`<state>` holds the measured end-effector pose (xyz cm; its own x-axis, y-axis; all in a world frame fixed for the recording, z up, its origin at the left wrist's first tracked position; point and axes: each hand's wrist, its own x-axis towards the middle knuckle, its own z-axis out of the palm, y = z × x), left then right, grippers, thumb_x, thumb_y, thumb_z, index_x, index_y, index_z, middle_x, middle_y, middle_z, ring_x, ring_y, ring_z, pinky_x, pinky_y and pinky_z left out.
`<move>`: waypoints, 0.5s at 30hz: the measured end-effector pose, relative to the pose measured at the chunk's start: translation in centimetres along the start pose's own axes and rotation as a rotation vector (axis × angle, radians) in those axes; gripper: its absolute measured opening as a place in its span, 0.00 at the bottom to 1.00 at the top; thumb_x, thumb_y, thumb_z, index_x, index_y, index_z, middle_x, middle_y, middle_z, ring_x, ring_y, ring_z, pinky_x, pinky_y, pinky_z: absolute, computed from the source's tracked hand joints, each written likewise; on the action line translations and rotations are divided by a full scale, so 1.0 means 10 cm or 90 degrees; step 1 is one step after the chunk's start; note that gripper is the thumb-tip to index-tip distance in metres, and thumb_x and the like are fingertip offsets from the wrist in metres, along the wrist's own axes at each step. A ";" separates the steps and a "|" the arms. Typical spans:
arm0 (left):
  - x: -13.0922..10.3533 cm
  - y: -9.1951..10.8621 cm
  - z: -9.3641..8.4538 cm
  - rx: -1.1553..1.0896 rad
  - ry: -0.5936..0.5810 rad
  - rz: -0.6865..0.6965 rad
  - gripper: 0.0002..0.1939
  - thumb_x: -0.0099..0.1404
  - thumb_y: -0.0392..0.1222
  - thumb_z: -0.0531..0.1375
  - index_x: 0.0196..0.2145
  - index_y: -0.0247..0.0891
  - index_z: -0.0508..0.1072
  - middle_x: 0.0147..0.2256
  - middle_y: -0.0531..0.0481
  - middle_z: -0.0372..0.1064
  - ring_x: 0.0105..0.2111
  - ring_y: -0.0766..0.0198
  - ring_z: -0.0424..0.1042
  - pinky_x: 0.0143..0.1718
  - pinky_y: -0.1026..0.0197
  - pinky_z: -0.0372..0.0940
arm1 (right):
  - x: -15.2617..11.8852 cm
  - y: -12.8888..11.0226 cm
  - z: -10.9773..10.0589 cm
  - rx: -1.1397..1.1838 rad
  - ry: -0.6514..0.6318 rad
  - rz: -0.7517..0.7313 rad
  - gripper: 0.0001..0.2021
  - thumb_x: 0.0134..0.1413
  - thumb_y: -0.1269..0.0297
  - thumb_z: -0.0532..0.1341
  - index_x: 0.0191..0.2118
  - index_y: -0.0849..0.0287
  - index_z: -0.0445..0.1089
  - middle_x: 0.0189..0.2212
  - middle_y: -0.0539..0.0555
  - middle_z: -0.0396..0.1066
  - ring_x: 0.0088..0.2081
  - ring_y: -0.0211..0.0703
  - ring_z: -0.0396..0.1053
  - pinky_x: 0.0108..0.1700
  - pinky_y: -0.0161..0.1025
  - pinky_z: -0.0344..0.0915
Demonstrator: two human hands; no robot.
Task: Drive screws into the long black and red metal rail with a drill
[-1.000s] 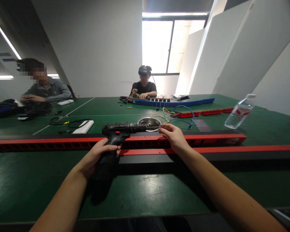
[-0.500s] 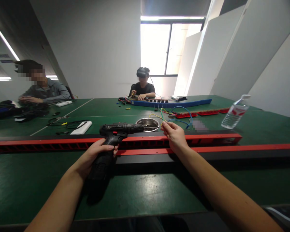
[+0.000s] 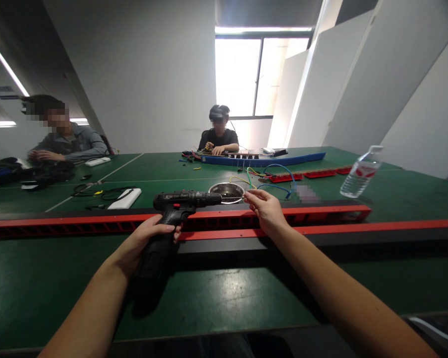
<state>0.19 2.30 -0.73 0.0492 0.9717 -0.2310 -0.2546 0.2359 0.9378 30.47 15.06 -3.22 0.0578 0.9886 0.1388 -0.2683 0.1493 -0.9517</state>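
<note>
My left hand (image 3: 153, 237) is wrapped round the handle of a black cordless drill (image 3: 179, 200), which points right with a long thin bit. The fingers of my right hand (image 3: 263, 205) are pinched at the tip of that bit; whatever small thing they hold there is hidden. Just behind the bit stands a round metal bowl (image 3: 213, 187) with small dark pieces in it. Under both hands, two long red and black rails (image 3: 321, 229) lie across the green table (image 3: 224, 293).
A water bottle (image 3: 361, 174) stands tilted in view at the right. Coloured wires (image 3: 293, 179), red strips (image 3: 321, 174) and a long blue rail (image 3: 261, 160) lie farther back. A white box (image 3: 125, 198) is at the left. Two people sit across the table.
My right hand has moved slightly left, and its fingertips are now at the end of the drill bit. The left hand and drill have hardly moved.
</note>
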 end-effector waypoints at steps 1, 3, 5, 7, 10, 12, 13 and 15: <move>0.00 0.00 -0.01 0.000 0.000 0.002 0.11 0.59 0.35 0.69 0.40 0.32 0.77 0.35 0.44 0.74 0.32 0.63 0.76 0.33 0.65 0.73 | 0.00 0.00 0.00 0.003 0.002 0.002 0.21 0.37 0.51 0.77 0.36 0.58 0.78 0.32 0.55 0.78 0.38 0.46 0.75 0.42 0.42 0.62; 0.01 -0.01 -0.02 0.001 -0.005 0.005 0.11 0.59 0.35 0.69 0.40 0.33 0.77 0.35 0.44 0.74 0.32 0.63 0.75 0.33 0.64 0.73 | 0.01 0.01 0.00 0.006 -0.004 0.003 0.21 0.38 0.50 0.76 0.36 0.58 0.78 0.32 0.55 0.78 0.38 0.46 0.74 0.41 0.41 0.62; 0.01 -0.01 -0.02 0.003 -0.010 0.007 0.10 0.60 0.35 0.69 0.40 0.33 0.77 0.35 0.44 0.74 0.32 0.63 0.75 0.33 0.64 0.73 | 0.01 0.02 0.00 0.001 -0.013 0.005 0.21 0.39 0.48 0.76 0.35 0.58 0.78 0.31 0.55 0.77 0.37 0.45 0.73 0.39 0.41 0.61; 0.02 -0.01 -0.02 0.002 -0.013 0.008 0.10 0.60 0.35 0.69 0.40 0.32 0.77 0.35 0.44 0.74 0.32 0.63 0.75 0.33 0.65 0.72 | 0.02 0.03 -0.01 -0.007 -0.021 0.013 0.21 0.38 0.48 0.76 0.34 0.58 0.78 0.31 0.54 0.76 0.36 0.44 0.72 0.38 0.40 0.61; 0.02 -0.01 -0.02 -0.004 -0.014 0.008 0.09 0.60 0.35 0.68 0.39 0.32 0.78 0.34 0.44 0.74 0.31 0.63 0.75 0.33 0.64 0.72 | 0.02 0.04 -0.01 -0.013 -0.034 0.025 0.21 0.37 0.48 0.77 0.33 0.58 0.77 0.30 0.53 0.75 0.34 0.42 0.70 0.37 0.40 0.60; 0.01 -0.01 -0.01 -0.006 -0.009 0.007 0.09 0.59 0.35 0.68 0.39 0.32 0.78 0.34 0.44 0.74 0.31 0.63 0.75 0.33 0.64 0.73 | 0.02 0.04 -0.02 -0.011 -0.043 0.031 0.21 0.37 0.48 0.77 0.33 0.58 0.76 0.30 0.52 0.75 0.34 0.42 0.69 0.36 0.39 0.60; 0.00 -0.01 -0.01 -0.006 -0.004 0.008 0.09 0.59 0.35 0.68 0.39 0.32 0.78 0.34 0.44 0.74 0.31 0.63 0.75 0.33 0.64 0.73 | 0.01 0.04 -0.01 -0.008 -0.048 0.035 0.21 0.37 0.48 0.77 0.33 0.58 0.76 0.30 0.52 0.75 0.33 0.41 0.69 0.36 0.39 0.60; -0.01 -0.01 0.00 -0.007 0.003 0.011 0.09 0.59 0.35 0.68 0.38 0.32 0.78 0.34 0.44 0.74 0.31 0.63 0.75 0.33 0.64 0.73 | 0.01 0.02 -0.01 0.000 -0.060 0.045 0.21 0.37 0.48 0.77 0.32 0.58 0.76 0.29 0.52 0.74 0.33 0.40 0.68 0.35 0.39 0.60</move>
<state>0.17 2.16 -0.76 0.0400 0.9756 -0.2160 -0.2665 0.2187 0.9387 30.48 15.16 -3.44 -0.0512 0.9940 0.0962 -0.2682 0.0791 -0.9601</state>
